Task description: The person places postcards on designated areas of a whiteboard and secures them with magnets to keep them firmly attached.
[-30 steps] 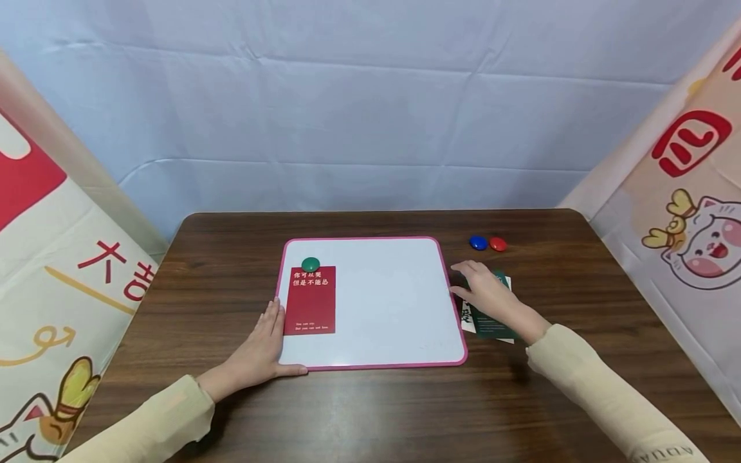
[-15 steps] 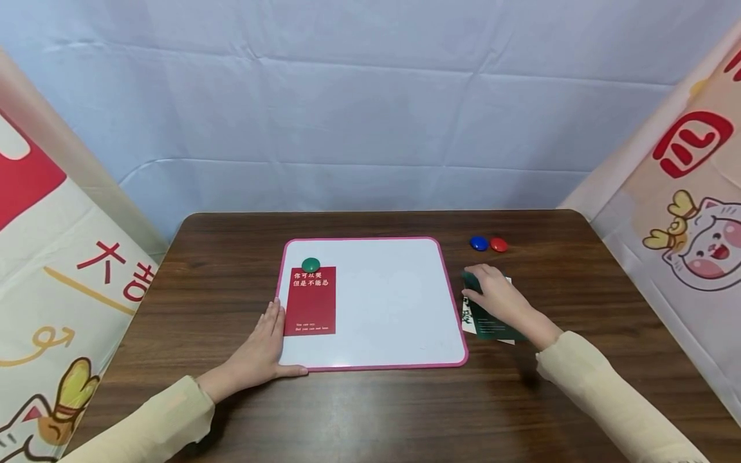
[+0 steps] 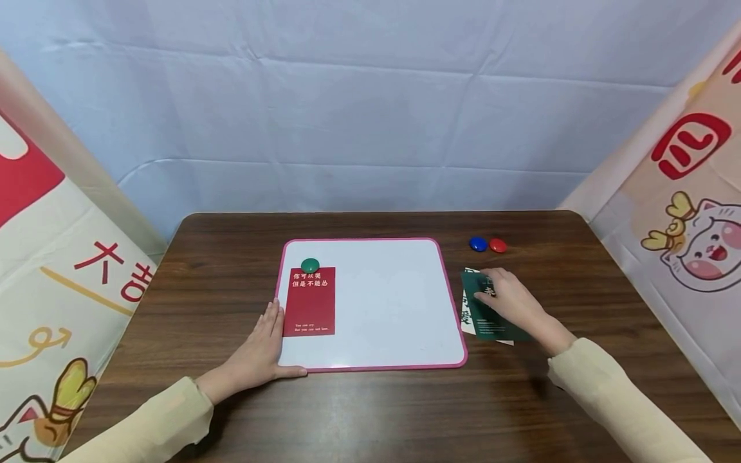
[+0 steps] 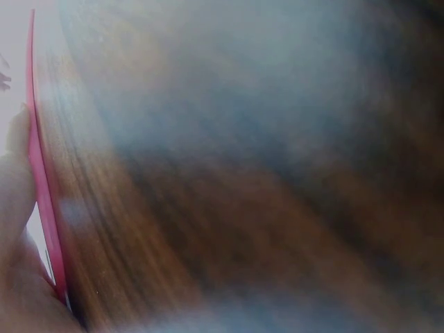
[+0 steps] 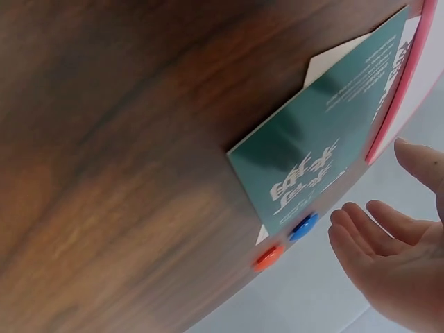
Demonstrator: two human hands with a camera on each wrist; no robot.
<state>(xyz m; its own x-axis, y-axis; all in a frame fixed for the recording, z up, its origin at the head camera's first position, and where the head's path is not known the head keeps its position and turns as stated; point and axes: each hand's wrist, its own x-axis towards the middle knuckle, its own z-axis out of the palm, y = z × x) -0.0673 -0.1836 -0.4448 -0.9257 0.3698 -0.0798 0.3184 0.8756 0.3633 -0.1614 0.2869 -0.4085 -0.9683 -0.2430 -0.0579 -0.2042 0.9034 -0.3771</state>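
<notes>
My left hand (image 3: 259,347) rests at the lower left corner of a small pink-rimmed whiteboard (image 3: 393,302), fingers straight along its left edge, thumb along the bottom edge. On the board lies a red card (image 3: 311,308) with a green round magnet (image 3: 310,265) at its top. My right hand (image 3: 509,297) hovers over a dark green card (image 3: 492,326), thumb and fingers apart and loosely bent. Beneath that card, parts of white cards (image 3: 467,326) stick out. In the right wrist view, a gap shows between the hand and the green card (image 5: 305,146).
A blue magnet (image 3: 478,244) and a red magnet (image 3: 498,245) lie side by side behind the cards. The brown wooden table (image 3: 370,418) ends at a pale cloth backdrop (image 3: 370,128). Printed cloths (image 3: 695,212) hang at both sides.
My right hand has moved right, away from the board's edge and over the cards, so the green card's left part shows more. The left hand stays put.
</notes>
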